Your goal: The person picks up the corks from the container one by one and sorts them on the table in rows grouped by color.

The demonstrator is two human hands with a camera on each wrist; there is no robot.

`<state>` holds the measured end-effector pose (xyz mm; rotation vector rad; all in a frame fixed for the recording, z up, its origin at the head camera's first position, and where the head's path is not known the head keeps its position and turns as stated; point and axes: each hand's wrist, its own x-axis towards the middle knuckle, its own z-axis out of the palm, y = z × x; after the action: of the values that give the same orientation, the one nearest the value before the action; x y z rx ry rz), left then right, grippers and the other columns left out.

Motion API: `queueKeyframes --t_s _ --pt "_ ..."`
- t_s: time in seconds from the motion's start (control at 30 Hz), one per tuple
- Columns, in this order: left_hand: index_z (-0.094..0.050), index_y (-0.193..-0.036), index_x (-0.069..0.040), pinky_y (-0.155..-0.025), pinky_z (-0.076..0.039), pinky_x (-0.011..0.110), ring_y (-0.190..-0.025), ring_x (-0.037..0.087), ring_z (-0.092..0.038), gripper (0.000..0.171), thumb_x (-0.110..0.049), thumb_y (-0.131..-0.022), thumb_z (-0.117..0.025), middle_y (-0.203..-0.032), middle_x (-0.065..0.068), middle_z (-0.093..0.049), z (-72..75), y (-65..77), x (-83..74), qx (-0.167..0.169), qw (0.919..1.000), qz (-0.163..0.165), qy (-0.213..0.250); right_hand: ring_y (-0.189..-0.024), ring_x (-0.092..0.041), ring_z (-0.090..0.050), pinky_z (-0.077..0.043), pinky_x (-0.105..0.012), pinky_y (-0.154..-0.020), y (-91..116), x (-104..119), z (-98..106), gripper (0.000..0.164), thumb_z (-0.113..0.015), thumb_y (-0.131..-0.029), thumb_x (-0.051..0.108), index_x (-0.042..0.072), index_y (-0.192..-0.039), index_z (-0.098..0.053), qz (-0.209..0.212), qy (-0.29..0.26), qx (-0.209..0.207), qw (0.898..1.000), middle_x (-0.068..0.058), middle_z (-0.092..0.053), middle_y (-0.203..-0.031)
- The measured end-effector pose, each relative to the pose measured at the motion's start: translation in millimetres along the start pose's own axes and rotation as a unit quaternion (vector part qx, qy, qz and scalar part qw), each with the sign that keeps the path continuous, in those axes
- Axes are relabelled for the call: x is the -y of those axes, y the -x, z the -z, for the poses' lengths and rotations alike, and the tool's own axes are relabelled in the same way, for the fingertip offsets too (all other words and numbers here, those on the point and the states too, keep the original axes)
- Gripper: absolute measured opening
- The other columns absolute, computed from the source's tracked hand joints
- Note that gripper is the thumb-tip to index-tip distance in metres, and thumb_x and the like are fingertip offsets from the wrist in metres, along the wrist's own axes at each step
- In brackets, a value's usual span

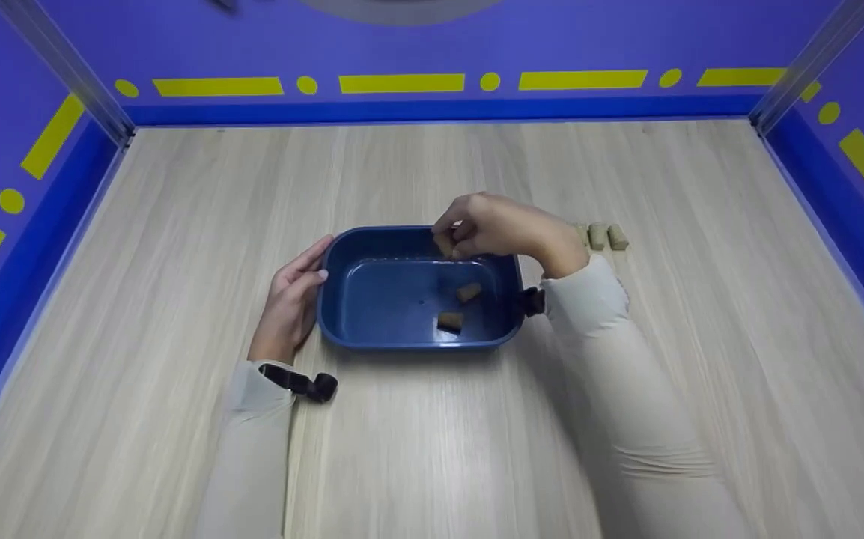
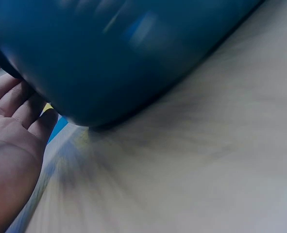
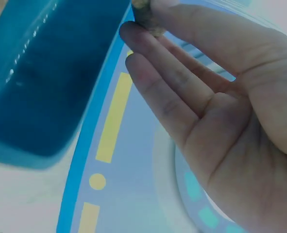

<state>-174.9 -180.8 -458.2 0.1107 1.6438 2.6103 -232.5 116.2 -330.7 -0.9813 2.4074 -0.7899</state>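
Note:
A blue rectangular plastic tub [image 1: 379,346] stands in the middle of the table. My left hand [image 1: 290,307] rests against its left end, thumb at the rim and fingers fairly straight along the outer wall. In the left wrist view, those fingers [image 2: 17,104] lie beside the tub wall. Over the tub's far right part, my right hand [image 1: 488,224] pinches a cork [image 1: 444,244] between thumb and fingertips. The right wrist view shows this cork [image 3: 145,19] at the fingertips. Two more corks lie on the tub floor, one cork [image 1: 469,292] farther back and another cork [image 1: 450,322] nearer.
Right of the tub, beyond the right wrist, corks [image 1: 618,237] stand in a short row, partly hidden by the forearm. The light wood-grain table [image 1: 417,442] is bordered at the back and sides by blue panels [image 1: 402,52] with yellow marks.

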Motion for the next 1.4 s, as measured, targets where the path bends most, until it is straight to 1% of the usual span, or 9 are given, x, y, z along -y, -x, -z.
queueKeyframes --t_s 0.1,0.27,0.4,0.5,0.63,0.87,0.97,1.2,1.4 --pt "-0.031 -0.143 0.014 -0.104 -0.040 0.019 -0.134 0.011 -0.043 0.057 0.011 -0.087 -0.039 -0.152 0.023 -0.032 0.2 0.1 0.4 0.001 1.0000 -0.003 -0.005 -0.112 -0.028 -0.064 -0.055 -0.036 -0.089 7 -2 4 0.035 -0.067 -0.084 -0.003 -0.001 -0.119 -0.065 -0.001 0.009 -0.012 1.000 -0.016 -0.060 -0.119" --pt "-0.032 -0.143 0.013 -0.104 -0.041 0.019 -0.132 0.009 -0.044 0.056 0.011 -0.086 -0.038 -0.151 0.022 -0.034 0.2 -0.2 2.0 -0.001 1.0000 -0.004 0.000 -0.110 -0.029 -0.064 -0.055 -0.036 -0.088 17 -9 8 0.036 -0.065 -0.086 -0.002 -0.001 -0.122 -0.064 -0.001 -0.009 -0.023 1.000 -0.016 -0.060 -0.116" --pt "-0.035 -0.142 0.012 -0.104 -0.040 0.019 -0.134 0.012 -0.043 0.055 0.011 -0.087 -0.039 -0.150 0.021 -0.037 0.0 -0.5 2.5 -0.002 1.0000 -0.007 -0.003 -0.110 -0.028 -0.065 -0.055 -0.039 -0.089 27 -16 12 0.037 -0.064 -0.088 0.001 0.002 -0.125 -0.063 -0.011 -0.014 -0.038 0.999 -0.013 -0.061 -0.120" --pt "-0.035 -0.142 0.012 -0.104 -0.041 0.019 -0.134 0.013 -0.043 0.055 0.011 -0.087 -0.040 -0.150 0.021 -0.038 0.2 -0.6 2.6 0.001 0.9999 -0.008 -0.007 -0.112 -0.027 -0.063 -0.053 -0.041 -0.092 37 -21 15 0.037 -0.065 -0.089 0.007 0.007 -0.126 -0.063 -0.027 -0.005 -0.056 0.998 -0.009 -0.063 -0.123" --pt "-0.032 -0.143 0.013 -0.102 -0.042 0.019 -0.130 0.008 -0.047 0.056 0.012 -0.088 -0.039 -0.151 0.022 -0.035 0.2 -1.0 2.6 0.005 1.0000 -0.005 -0.007 -0.113 -0.027 -0.062 -0.051 -0.045 -0.095 49 -31 17 0.038 -0.064 -0.091 0.011 0.011 -0.128 -0.061 -0.049 -0.008 -0.079 0.996 -0.009 -0.066 -0.122" --pt "-0.032 -0.143 0.012 -0.103 -0.042 0.019 -0.130 0.007 -0.046 0.056 0.011 -0.088 -0.039 -0.152 0.021 -0.034 -1.0 -0.6 2.1 0.001 1.0000 0.001 -0.004 -0.108 -0.028 -0.064 -0.050 -0.045 -0.094 67 -54 16 0.036 -0.063 -0.091 0.009 0.005 -0.127 -0.061 -0.043 -0.025 -0.110 0.993 -0.013 -0.068 -0.117" --pt "-0.033 -0.143 0.012 -0.103 -0.042 0.019 -0.131 0.007 -0.045 0.056 0.011 -0.088 -0.040 -0.151 0.020 -0.035 -1.5 -0.3 1.6 -0.002 1.0000 0.004 -0.005 -0.107 -0.028 -0.065 -0.052 -0.042 -0.091 75 -64 15 0.036 -0.062 -0.091 0.007 0.002 -0.127 -0.061 -0.045 -0.023 -0.123 0.991 -0.015 -0.068 -0.116" --pt "-0.033 -0.142 0.012 -0.104 -0.041 0.020 -0.131 0.007 -0.046 0.056 0.011 -0.087 -0.040 -0.149 0.018 -0.040 -0.5 -0.6 1.6 -0.004 1.0000 0.000 -0.002 -0.104 -0.028 -0.065 -0.049 -0.015 -0.080 97 -84 13 0.038 -0.062 -0.091 0.007 0.003 -0.128 -0.060 -0.076 -0.039 -0.149 0.985 -0.015 -0.068 -0.114" --pt "-0.034 -0.142 0.013 -0.102 -0.043 0.020 -0.127 0.007 -0.049 0.056 0.011 -0.087 -0.040 -0.146 0.015 -0.046 0.8 0.0 2.7 -0.004 1.0000 -0.004 0.008 -0.105 -0.026 -0.063 -0.045 -0.008 -0.080 112 -100 9 0.039 -0.064 -0.090 0.008 0.004 -0.129 -0.060 -0.086 -0.044 -0.157 0.983 -0.016 -0.066 -0.117"
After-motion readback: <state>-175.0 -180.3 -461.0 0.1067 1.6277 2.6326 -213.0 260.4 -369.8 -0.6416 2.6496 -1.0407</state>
